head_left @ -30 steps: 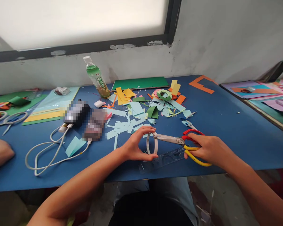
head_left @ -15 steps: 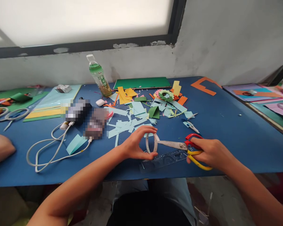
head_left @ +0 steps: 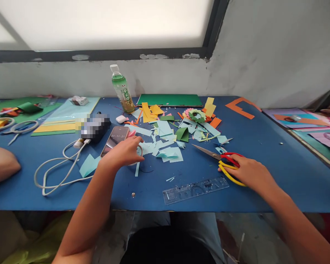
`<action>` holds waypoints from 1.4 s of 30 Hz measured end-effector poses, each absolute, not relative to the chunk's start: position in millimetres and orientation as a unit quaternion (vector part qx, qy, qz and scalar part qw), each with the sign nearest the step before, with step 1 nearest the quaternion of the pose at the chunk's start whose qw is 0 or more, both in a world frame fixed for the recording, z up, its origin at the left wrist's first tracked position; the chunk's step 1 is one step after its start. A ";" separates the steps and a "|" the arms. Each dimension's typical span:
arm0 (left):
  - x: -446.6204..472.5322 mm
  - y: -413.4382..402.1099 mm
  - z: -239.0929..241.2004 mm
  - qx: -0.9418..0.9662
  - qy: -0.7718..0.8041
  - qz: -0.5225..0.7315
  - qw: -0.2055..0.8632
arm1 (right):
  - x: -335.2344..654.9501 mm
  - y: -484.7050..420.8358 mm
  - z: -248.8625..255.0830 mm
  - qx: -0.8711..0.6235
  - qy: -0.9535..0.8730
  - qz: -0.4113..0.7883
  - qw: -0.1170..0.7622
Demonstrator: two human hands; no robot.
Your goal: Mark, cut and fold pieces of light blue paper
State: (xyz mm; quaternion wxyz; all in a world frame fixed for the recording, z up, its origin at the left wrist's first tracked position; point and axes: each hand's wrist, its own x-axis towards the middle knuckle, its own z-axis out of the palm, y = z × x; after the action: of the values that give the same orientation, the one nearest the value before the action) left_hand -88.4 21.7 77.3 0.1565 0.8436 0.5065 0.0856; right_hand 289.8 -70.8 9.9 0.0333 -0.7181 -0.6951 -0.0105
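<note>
My left hand [head_left: 124, 151] has its fingers curled round a roll of clear tape [head_left: 140, 150], mostly hidden under the palm, close to the pale blue paper scraps [head_left: 147, 147]. Beside that wrist lies a phone [head_left: 116, 138] with a timer on its screen. In my right hand [head_left: 249, 170] is a pair of scissors [head_left: 215, 155] with one red and one yellow handle. Its blades look closed and point left. A transparent ruler [head_left: 195, 189] rests on the table in front of me, between the two hands.
Cut paper and a layered paper flower [head_left: 197, 115] lie mid-table. A drink bottle [head_left: 123, 90] stands behind, near a green board [head_left: 169, 99]. White cables [head_left: 45, 176] loop at left, beside another person's arm [head_left: 2, 165]. An orange paper frame [head_left: 240, 108] lies at right.
My left hand has moved left with the tape roll, away from the scissors' tips and down toward the scraps. My right hand still grips the scissors, slightly raised. The ruler is now uncovered.
</note>
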 end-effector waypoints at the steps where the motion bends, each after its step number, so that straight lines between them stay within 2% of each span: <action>1: -89.9 24.4 73.7 0.837 0.513 0.081 0.171 | 289.5 -69.6 8.2 -0.710 -0.703 -0.003 0.046; 7: -72.1 29.5 67.8 0.826 0.479 0.165 0.248 | 286.6 -69.8 5.8 -0.667 -0.738 0.016 0.098; 11: -55.5 27.2 62.0 0.798 0.448 0.227 0.333 | 275.4 -75.0 22.1 -0.646 -0.753 0.021 0.126; 13: -49.0 26.1 57.0 0.780 0.435 0.247 0.376 | 261.0 -75.2 33.0 -0.634 -0.754 0.027 0.170; 17: -39.2 23.4 50.7 0.751 0.411 0.271 0.440 | 214.5 -61.1 49.0 -0.566 -0.761 0.149 0.279; 21: -34.2 20.6 46.2 0.740 0.396 0.283 0.465 | 170.6 -31.2 53.8 -0.497 -0.742 0.292 0.342; 28: -33.3 16.2 35.7 0.757 0.402 0.283 0.431 | 153.8 -10.9 44.7 -0.478 -0.717 0.332 0.383; 33: -36.1 16.8 33.1 0.800 0.416 0.278 0.332 | 159.5 -15.7 35.3 -0.502 -0.676 0.356 0.405; 42: -44.9 15.6 32.9 0.882 0.394 0.115 0.231 | 162.4 -19.1 31.1 -0.517 -0.683 0.363 0.367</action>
State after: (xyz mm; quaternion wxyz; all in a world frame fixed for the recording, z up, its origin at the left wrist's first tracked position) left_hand -44.9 15.6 32.9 0.2307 0.8825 0.3935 0.1147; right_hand 162.4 -19.1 31.1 0.3668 -0.5171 -0.6828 0.3631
